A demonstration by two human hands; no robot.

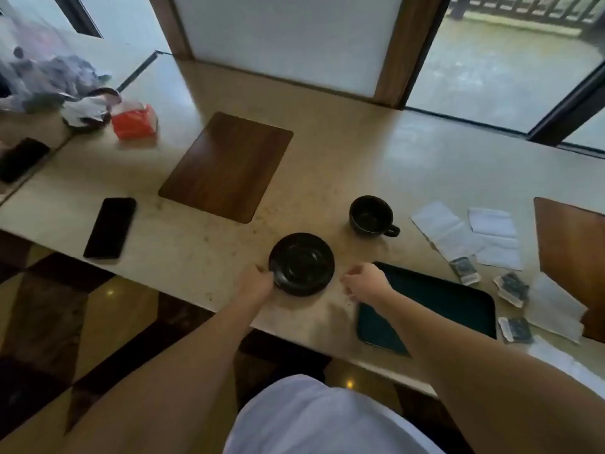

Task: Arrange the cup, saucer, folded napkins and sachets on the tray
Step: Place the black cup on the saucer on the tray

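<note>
While my left hand (260, 283) grips the round black saucer (302, 263) at its rim and my right hand (365, 283) hangs loosely curled, holding nothing, the dark green tray (465, 303) sits bare; black cup (371, 213), white folded napkins (471, 234) and dark sachets (510, 286) all remain.

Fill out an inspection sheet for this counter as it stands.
Surface: beige stone counter, speckled.
Job's things: black round saucer and black handled cup on counter; dark green rectangular tray bare; white folded napkins and dark sachets lie right of it.
Clutter: black phone, wooden mat, red tissue pack.
Grippers: left hand touching saucer rim; right hand empty, over tray corner.
Cables: nothing seen.
Surroundings: window, wet terrace outside.
</note>
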